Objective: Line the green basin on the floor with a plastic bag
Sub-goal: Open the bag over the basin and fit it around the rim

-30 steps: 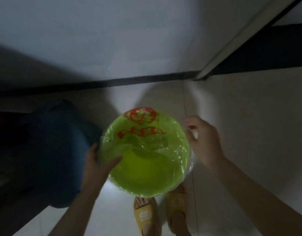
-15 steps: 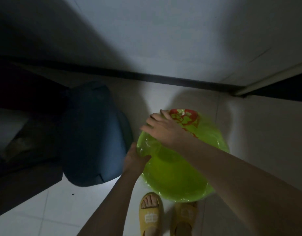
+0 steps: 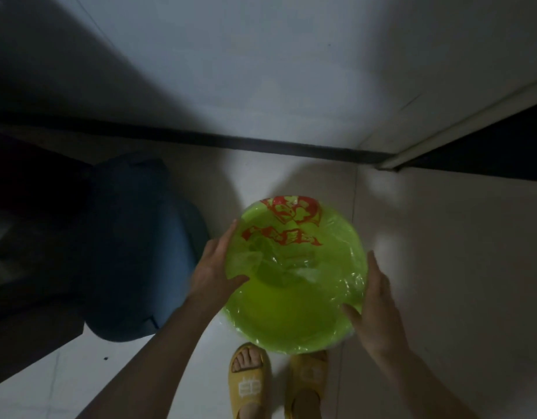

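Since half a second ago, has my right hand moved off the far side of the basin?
Yes. The right hand has left the red print at the far left and now grips the green basin at its right rim, nearer the yellow slippers.

A dark blue rounded object [image 3: 134, 246], too dim to identify, is sitting on the pale tiled floor [image 3: 442, 267] at the left of the frame. A black baseboard [image 3: 261, 143] is running along the white wall [image 3: 291, 71] across the upper half. Two yellow slippers [image 3: 249, 382] are standing side by side at the bottom centre.
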